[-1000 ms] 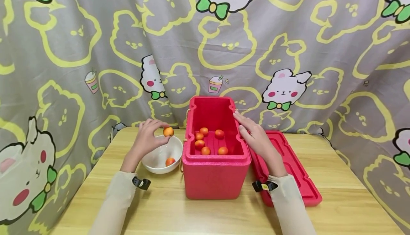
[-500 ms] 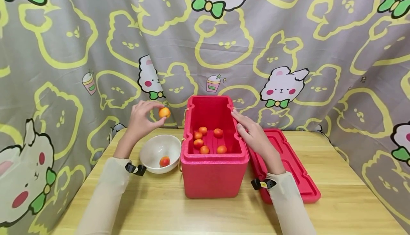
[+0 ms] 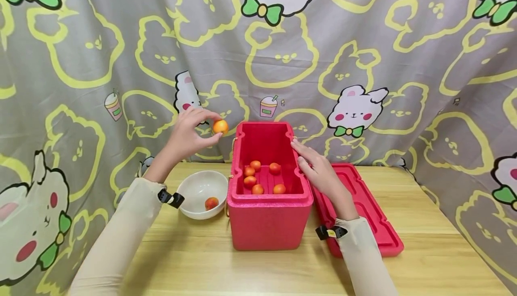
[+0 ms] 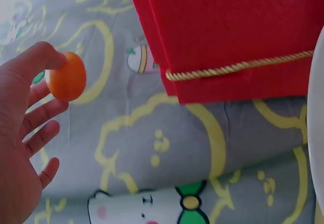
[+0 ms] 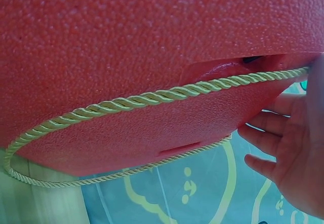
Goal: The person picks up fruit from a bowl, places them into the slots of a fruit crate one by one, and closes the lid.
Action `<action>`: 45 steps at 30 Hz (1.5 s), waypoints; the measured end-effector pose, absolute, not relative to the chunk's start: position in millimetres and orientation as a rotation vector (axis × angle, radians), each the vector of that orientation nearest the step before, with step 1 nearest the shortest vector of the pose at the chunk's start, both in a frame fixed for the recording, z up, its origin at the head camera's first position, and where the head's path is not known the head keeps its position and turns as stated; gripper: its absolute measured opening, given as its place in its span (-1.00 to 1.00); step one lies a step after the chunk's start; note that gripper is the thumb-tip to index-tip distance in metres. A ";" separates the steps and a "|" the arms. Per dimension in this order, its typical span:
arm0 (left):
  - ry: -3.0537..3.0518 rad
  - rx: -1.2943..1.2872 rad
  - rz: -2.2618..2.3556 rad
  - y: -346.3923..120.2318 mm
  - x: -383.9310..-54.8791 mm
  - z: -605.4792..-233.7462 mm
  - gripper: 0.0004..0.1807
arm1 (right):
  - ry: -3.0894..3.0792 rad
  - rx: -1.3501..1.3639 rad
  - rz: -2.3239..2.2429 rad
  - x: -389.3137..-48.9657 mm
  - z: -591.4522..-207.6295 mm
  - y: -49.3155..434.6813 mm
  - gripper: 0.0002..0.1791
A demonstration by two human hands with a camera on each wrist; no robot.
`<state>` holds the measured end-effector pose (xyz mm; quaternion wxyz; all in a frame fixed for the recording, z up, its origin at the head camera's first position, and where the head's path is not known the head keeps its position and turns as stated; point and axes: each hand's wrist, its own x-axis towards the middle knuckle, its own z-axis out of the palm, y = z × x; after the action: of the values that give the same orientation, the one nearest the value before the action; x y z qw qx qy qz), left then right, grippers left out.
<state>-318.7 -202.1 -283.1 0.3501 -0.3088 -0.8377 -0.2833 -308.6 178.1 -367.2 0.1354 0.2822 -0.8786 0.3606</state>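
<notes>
My left hand (image 3: pixel 189 132) pinches a small round orange fruit (image 3: pixel 220 127) between thumb and fingertips, high above the table and just left of the red foam box (image 3: pixel 268 228). In the left wrist view the fruit (image 4: pixel 71 79) looks smooth and oval, and the other fingers are spread apart from it. Several similar orange-red fruits (image 3: pixel 250 181) lie on the floor of the uncovered box. One more fruit (image 3: pixel 211 203) sits in the white bowl (image 3: pixel 194 192), below the left hand. My right hand (image 3: pixel 323 177) rests on the box's right rim with its fingers extended.
A red lid (image 3: pixel 377 217) lies on the wooden table (image 3: pixel 194 260) to the right of the box, partly under the right forearm. Gold rope (image 5: pixel 152 97) hangs along the box's sides. A patterned curtain (image 3: pixel 291 76) stands behind the table.
My left hand has lifted the orange fruit up from the bowl, then carried it a little right toward the box. The right hand has stayed on the rim.
</notes>
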 end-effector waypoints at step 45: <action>-2.437 -1.245 -0.715 -112.4 -323.2 -280.0 -0.62 | -2.561 0.818 1.047 -308.8 -365.4 178.8 -0.32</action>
<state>-323.2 -112.4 -280.0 0.1560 -0.4348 -0.8511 -0.2496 -308.8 178.8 -365.4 0.1281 0.2812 -0.8803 0.3600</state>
